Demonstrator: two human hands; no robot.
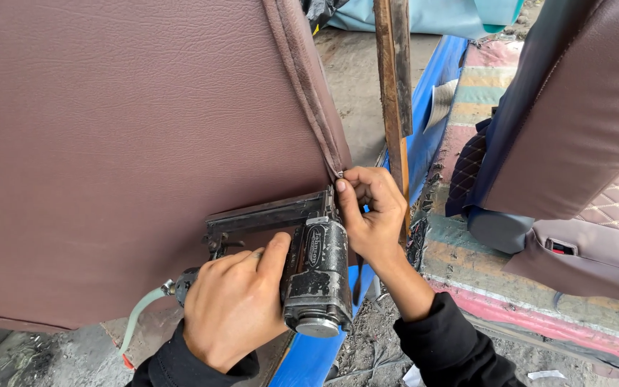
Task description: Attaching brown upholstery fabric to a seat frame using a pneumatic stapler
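two hands crowd one corner — the left hand is clamped on the black pneumatic staple gun, its nose at the brown leatherette panel. the right hand is pinched shut on the piped seam edge, fingers just beside the nose — a slip could likely staple a fingertip or pucker the cover.

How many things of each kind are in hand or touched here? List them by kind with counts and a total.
Pneumatic staple gun, gripped by the left hand: 1
Brown leatherette panel, its corner pinched by the right hand: 1
Air hose on the gun: 1
Wooden slat behind the right hand: 1
Total: 4
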